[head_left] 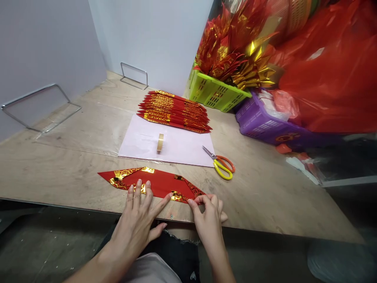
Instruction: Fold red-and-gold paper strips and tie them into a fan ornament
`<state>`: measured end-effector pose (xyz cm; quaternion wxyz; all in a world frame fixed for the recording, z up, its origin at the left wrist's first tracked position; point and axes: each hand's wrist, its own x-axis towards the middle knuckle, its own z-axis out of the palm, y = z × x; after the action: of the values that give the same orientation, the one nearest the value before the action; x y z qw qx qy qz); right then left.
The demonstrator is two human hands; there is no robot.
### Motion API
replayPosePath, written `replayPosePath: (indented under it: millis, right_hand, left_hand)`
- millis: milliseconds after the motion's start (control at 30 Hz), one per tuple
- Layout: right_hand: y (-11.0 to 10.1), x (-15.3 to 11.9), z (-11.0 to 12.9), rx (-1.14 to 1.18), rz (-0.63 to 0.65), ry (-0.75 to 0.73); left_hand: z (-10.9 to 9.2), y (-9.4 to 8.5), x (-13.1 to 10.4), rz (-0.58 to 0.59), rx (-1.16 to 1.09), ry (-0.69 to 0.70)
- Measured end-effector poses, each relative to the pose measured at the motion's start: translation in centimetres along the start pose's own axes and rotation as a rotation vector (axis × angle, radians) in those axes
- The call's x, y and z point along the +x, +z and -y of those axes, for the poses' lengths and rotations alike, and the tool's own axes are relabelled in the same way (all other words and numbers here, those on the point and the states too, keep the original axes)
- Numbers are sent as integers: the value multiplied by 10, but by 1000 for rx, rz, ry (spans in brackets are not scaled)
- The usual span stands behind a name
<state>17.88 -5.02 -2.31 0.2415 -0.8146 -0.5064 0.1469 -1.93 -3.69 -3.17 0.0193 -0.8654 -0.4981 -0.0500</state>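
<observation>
A red paper sheet with gold print (161,181), its corners folded to points, lies flat along the table's front edge. My left hand (138,214) is spread over its lower edge, with the fingertips resting on the paper. At the right-hand point, my right hand (209,214) pinches the folded edge between thumb and fingers; part of that tip is hidden. Beyond the sheet, a roll of tape (160,143) stands on a white sheet (138,137). Scissors with orange and yellow handles (219,163) lie at that sheet's right edge.
A stack of folded red-and-gold papers (175,111) sits at the back of the white sheet. Two metal wire frames (134,76) stand by the wall. On the right are a green basket (216,92) of red and gold foil pieces, a purple basket (265,122) and red plastic bags (332,74).
</observation>
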Motion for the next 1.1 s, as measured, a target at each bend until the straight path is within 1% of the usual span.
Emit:
replayPosePath:
  millis: [167, 300, 400, 467, 533, 567, 600, 633, 667, 733, 800, 867, 900, 933, 1000, 1033, 1067, 1100]
  right_hand:
    - [-2, 8, 5, -61, 41, 66]
    - [-3, 11, -3, -15, 40, 111]
    - [-8, 12, -12, 11, 69, 50]
    - [-11, 12, -11, -17, 82, -7]
    - [-11, 10, 0, -54, 24, -73]
    - [-9, 8, 8, -46, -3, -124]
    - [-6, 7, 17, -10, -1, -186]
    - [-1, 6, 27, 46, 40, -257]
    - [5, 5, 37, 111, 117, -321]
    - [17, 5, 51, 179, 251, -402]
    - [27, 5, 58, 147, 286, -427]
    - [34, 6, 61, 60, 263, -432]
    - [36, 7, 62, 2, 252, -434]
    - [37, 7, 63, -64, 241, -438]
    - [38, 6, 66, -203, 209, -442]
    - [38, 5, 68, -260, 192, -444]
    - [39, 5, 70, -302, 177, -446]
    - [39, 5, 72, -326, 166, -448]
  left_hand:
    - [-2, 2, -1, 18, -2, -20]
    - [-4, 2, -2, 59, 32, -33]
    - [-5, 1, -2, 86, 37, -44]
    - [-6, -1, -1, 102, 40, -52]
    - [-6, -2, 0, 103, 25, -56]
    - [-7, -2, 0, 95, 11, -54]
    - [-7, -2, 0, 82, -5, -51]
    - [-7, -3, 0, 69, -23, -48]
    - [-7, -3, 0, 50, -43, -45]
    - [-3, -7, -2, 1, -87, -33]
    - [6, -12, -3, -60, -152, -21]
    - [21, -18, -5, -132, -264, -27]
    - [30, -20, -6, -172, -322, -60]
    - [39, -22, -7, -222, -359, -121]
    - [57, -23, -8, -291, -314, -312]
    - [64, -23, -8, -292, -254, -405]
    - [70, -21, -8, -267, -193, -474]
    - [74, -20, -8, -227, -148, -513]
